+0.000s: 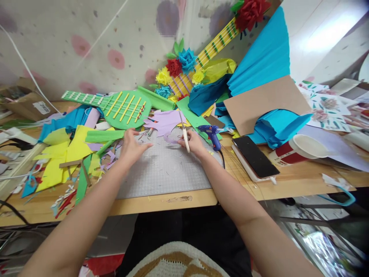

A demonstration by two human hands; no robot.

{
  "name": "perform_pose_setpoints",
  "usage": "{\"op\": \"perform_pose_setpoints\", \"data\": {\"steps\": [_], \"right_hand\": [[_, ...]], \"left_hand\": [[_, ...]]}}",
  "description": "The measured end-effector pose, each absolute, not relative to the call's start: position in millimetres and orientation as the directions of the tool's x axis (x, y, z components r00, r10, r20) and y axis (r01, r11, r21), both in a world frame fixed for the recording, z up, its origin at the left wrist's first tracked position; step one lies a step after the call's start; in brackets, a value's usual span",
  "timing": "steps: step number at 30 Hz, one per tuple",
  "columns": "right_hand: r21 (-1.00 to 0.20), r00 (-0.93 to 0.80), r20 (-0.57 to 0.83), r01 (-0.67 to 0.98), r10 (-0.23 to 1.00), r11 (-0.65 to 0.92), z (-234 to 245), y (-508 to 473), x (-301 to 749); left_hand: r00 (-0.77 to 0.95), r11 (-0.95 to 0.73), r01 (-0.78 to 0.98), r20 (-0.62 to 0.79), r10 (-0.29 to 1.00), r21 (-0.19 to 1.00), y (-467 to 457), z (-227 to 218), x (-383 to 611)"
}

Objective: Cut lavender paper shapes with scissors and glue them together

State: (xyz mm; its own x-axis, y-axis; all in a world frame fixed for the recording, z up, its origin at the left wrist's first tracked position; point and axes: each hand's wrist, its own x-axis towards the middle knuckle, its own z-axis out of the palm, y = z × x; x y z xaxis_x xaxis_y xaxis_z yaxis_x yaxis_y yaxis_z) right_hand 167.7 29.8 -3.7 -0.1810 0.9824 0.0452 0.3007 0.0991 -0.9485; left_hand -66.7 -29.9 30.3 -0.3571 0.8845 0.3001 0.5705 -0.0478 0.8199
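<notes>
My right hand (193,143) is closed around a pair of white-handled scissors (185,137), whose blades point away from me toward a lilac paper sheet (165,122). A curled scrap of lilac paper (170,139) lies by my right fingertips; whether they touch it, I cannot tell. On the other side, my left hand (132,147) hovers over the left part of the grey cutting mat (170,173), thumb spread from the fingers and nothing visible in it. Beside it lies a strip of green paper (105,135).
A blue glue gun (211,135) stands right of my right hand. Further right are a phone (255,156) and a paper cup (300,150). A green paper guitar (123,109) and a flower-decked yellow one (184,82) sit behind. Yellow paper (56,161) and scraps cover the left.
</notes>
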Motion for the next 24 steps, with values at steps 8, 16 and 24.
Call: {"op": "perform_pose_setpoints", "data": {"steps": [8, 16, 24], "right_hand": [[-0.971, -0.307, -0.032, 0.236, 0.951, 0.044, 5.1, 22.8, 165.1], [-0.781, -0.283, 0.219, 0.522, 0.934, 0.342, 21.8, 23.8, 187.9], [-0.616, -0.528, 0.131, 0.620, 0.839, 0.486, 22.0, 18.6, 188.5]], "left_hand": [[-0.068, 0.190, -0.198, -0.206, 0.976, 0.962, -14.4, 6.6, -8.3], [-0.067, 0.144, -0.358, -0.179, 0.982, 0.923, -21.8, 9.9, -28.7], [-0.034, 0.109, -0.434, -0.137, 0.990, 0.894, -23.1, 15.8, -38.8]]}}
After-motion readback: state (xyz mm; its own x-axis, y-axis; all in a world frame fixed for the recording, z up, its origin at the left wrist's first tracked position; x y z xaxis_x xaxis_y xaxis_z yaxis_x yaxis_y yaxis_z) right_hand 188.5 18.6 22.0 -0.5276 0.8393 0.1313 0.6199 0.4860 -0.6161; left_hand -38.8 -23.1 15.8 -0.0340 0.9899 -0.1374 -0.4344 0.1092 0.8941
